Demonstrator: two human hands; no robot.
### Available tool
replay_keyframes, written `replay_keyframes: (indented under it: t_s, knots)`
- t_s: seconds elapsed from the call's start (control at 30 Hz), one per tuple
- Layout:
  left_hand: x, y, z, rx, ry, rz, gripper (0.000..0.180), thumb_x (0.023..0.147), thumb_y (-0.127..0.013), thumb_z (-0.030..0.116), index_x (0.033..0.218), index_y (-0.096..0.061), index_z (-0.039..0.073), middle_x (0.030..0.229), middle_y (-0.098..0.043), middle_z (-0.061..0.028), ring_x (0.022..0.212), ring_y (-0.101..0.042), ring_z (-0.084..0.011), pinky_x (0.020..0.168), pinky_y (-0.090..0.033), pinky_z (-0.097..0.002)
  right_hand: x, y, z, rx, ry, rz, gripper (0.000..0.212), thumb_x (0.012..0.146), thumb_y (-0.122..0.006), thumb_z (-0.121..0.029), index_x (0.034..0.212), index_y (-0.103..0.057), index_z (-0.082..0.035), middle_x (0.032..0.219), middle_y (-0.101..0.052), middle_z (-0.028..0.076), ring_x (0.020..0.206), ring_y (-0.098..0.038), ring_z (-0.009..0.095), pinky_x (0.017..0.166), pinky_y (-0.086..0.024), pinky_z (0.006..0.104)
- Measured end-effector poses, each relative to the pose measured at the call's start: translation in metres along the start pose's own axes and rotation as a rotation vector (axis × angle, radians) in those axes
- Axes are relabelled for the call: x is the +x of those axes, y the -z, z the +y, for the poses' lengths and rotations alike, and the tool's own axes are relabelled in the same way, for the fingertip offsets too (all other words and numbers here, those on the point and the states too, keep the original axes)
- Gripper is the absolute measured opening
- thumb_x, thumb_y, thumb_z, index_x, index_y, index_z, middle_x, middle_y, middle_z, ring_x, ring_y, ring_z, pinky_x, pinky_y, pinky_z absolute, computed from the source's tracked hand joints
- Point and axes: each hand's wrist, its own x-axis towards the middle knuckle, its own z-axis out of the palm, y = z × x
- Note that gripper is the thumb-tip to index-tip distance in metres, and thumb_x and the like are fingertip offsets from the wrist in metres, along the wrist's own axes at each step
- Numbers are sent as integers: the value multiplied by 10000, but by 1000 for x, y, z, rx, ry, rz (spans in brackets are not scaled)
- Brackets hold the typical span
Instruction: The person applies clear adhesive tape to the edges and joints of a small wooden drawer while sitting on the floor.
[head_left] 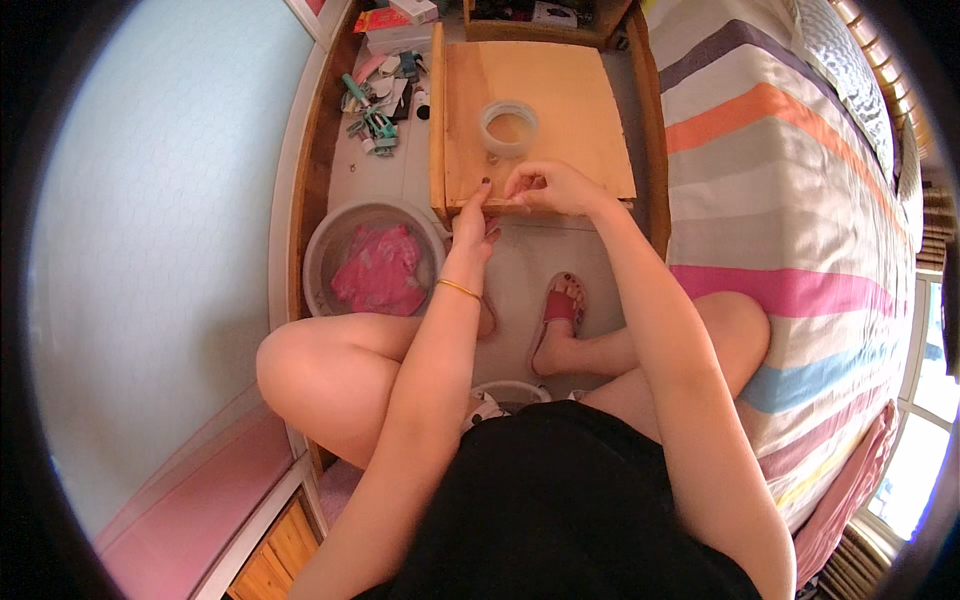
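A low wooden board table stands in front of my knees, with a roll of clear tape lying on its top. My left hand reaches to the near edge of the board, its index finger pressed against the edge. My right hand rests on the same edge just to the right, fingers pinched together on something small and thin that I cannot make out. The two hands almost touch. A gold bangle sits on my left wrist.
A pale basin holding pink cloth sits on the floor at the left. Clutter of small items lies beyond it. A striped bed fills the right side. My foot in a red sandal rests below the table.
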Motion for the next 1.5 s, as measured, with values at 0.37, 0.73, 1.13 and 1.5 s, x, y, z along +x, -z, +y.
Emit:
replay_keyframes:
  t_s: [0.37, 0.73, 1.13, 1.5]
  knots:
    - [-1, -4, -2, 6, 22, 23, 570, 783, -611, 439, 1222, -463, 108, 1174, -426, -106, 1050, -416, -260, 1012, -242, -519, 34, 1, 4, -187, 82, -47, 88, 783, -596, 24, 850, -604, -32, 764, -572, 7, 743, -527, 94, 685, -437, 250]
    - [-3, -6, -2, -15, 28, 42, 578, 760, -647, 428, 1200, -460, 101, 1135, -422, -105, 1048, -422, -263, 1001, -244, -549, 42, 0, 23, -289, 166, 54, 99, 761, -620, 12, 847, -597, -32, 811, -614, 43, 793, -558, 125, 735, -446, 264]
    - [-1, -4, -3, -16, 48, 12, 619, 745, -648, 476, 1208, -458, 111, 1185, -427, -106, 1074, -414, -255, 992, -234, -569, 32, -16, 26, -621, 255, 294, 142, 705, -665, -75, 836, -614, -93, 822, -586, 91, 833, -559, 271, 736, -453, 381]
    - [-3, -6, -4, -28, 58, -8, 643, 769, -624, 491, 1255, -432, 116, 1300, -381, -127, 1229, -313, -281, 1014, -160, -594, 12, -37, 26, -681, 313, 689, 383, 695, -713, -159, 1056, -585, -141, 986, -530, 112, 979, -507, 297, 838, -411, 385]
